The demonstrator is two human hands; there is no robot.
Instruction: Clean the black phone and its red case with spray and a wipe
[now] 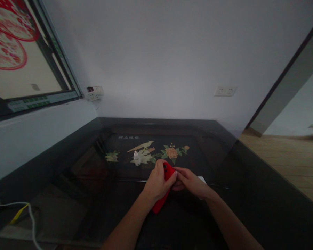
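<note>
We hold a red-cased smartphone in our closed left hand, our right hand curled at its upper edge, pinching or merely touching we cannot tell, apparently fingertip work needing steady left support.

Four pale Chinese characters run in a row across the dark tabletop, just beyond its bird motif — the second reads 上, "up," and the last appears to be 花, "flower," while the first and third are too soft to make out. Green print marks the lower window frame at left — too blurred to read.
</note>
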